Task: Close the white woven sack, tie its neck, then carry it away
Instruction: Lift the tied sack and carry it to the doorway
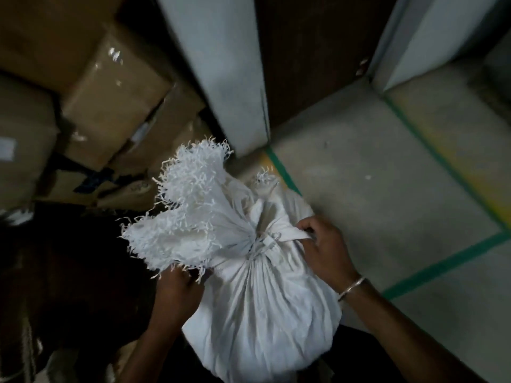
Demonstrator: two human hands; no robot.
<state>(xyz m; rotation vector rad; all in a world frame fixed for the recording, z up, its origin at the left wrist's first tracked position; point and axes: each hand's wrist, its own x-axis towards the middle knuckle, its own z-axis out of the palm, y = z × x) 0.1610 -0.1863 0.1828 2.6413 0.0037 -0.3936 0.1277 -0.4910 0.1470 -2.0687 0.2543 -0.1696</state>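
The white woven sack (262, 313) was seen full and rounded, low in front of the person, at the near edge of the grey concrete floor (373, 175). Its base was hidden, so it could not be told whether it rested there. Its gathered neck (255, 239) was already bound by a flat white tie strip (290, 234), and the frayed mouth (190, 205) spread out above the binding. The free end of the strip was pinched between thumb and curled fingers of the right hand (323, 250). The lower fringe of the mouth was gripped from beneath by the left hand (177, 291), its fingers closed on the cloth. The knot was judged not yet fully tight. If the strip were pulled unevenly, it could slide up the smooth weave, and the neck could open during carrying. A green tape line (442, 265) was marked on the floor near the sack, and brown cardboard boxes (110, 106) were stacked at the far left.
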